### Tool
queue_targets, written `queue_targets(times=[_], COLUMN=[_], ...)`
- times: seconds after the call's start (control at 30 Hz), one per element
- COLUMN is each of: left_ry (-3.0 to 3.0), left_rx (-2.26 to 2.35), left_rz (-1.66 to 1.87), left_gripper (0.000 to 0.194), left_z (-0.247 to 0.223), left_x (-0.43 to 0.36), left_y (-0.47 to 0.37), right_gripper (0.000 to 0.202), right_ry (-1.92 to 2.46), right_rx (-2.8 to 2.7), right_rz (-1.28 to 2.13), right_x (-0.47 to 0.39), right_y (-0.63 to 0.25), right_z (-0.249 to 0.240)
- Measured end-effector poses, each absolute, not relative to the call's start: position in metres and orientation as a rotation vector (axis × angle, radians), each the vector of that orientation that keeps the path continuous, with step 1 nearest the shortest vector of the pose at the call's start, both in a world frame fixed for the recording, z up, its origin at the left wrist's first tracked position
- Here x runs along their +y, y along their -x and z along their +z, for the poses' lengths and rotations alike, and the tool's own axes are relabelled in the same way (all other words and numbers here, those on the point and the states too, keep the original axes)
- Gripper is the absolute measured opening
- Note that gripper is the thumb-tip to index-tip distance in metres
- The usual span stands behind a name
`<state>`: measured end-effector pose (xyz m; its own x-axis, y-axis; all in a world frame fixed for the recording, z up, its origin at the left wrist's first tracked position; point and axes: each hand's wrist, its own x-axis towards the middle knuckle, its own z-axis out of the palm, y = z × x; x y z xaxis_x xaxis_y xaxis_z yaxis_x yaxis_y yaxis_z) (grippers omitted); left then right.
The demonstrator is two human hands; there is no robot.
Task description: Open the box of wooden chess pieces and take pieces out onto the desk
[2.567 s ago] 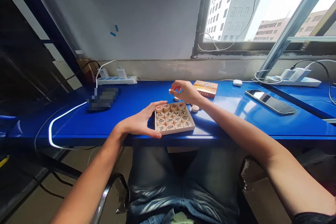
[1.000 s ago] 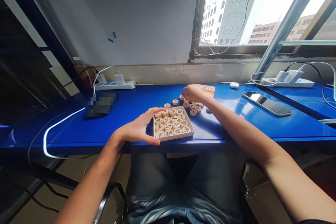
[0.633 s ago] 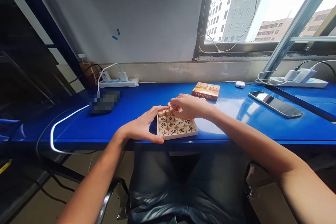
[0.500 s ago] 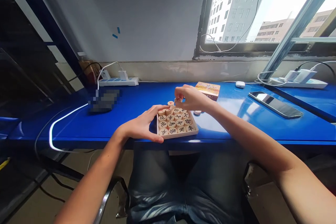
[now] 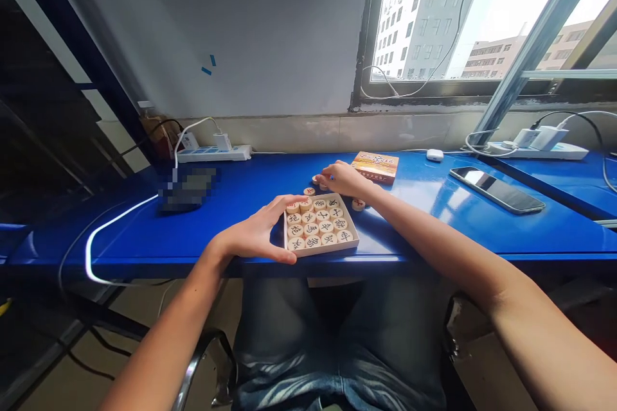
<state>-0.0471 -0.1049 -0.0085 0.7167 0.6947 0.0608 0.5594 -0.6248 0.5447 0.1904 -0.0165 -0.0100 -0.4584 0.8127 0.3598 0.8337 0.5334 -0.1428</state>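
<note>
A shallow white tray [image 5: 322, 252] of round wooden Chinese chess pieces with dark characters stands near the desk's front edge. My left hand [image 5: 255, 231] spans the tray's left side, thumb at the near corner and fingers at the far one. Red-marked pieces sit in its far left part, partly under my fingers. Beyond the tray, my right hand [image 5: 344, 178] is lowered with bent, closed fingers at a chess piece [image 5: 322, 187]; its fingertips are partly hidden. Another loose piece [image 5: 309, 191] lies behind the tray, and a red-marked one [image 5: 358, 205] lies below my right wrist.
A printed cardboard box [image 5: 375, 167] sits behind my right hand. Farther right are a phone [image 5: 497, 190], a white earphone case [image 5: 434, 155] and a power strip [image 5: 554, 151]. Another power strip [image 5: 214, 153] with cables stands at the back left of the blue desk [image 5: 250, 189].
My right hand has dropped slightly and reached farther back among the loose pieces, uncovering more of the tray's far edge. My left hand keeps its place on the tray. The view has shifted a little.
</note>
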Motion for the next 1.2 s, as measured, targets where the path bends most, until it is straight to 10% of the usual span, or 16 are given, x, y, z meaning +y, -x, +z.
queue_targets(times=[1.2], left_ry=[-2.366], left_rx=[0.984], left_rz=[0.409], left_gripper=[0.124], left_z=[-0.013], left_x=[-0.104], left_y=[0.047], right_gripper=[0.010], right_ry=[1.002], right_rx=[-2.487], right_rz=[0.017], right_x=[-0.077], right_y=[-0.169], right_z=[0.013])
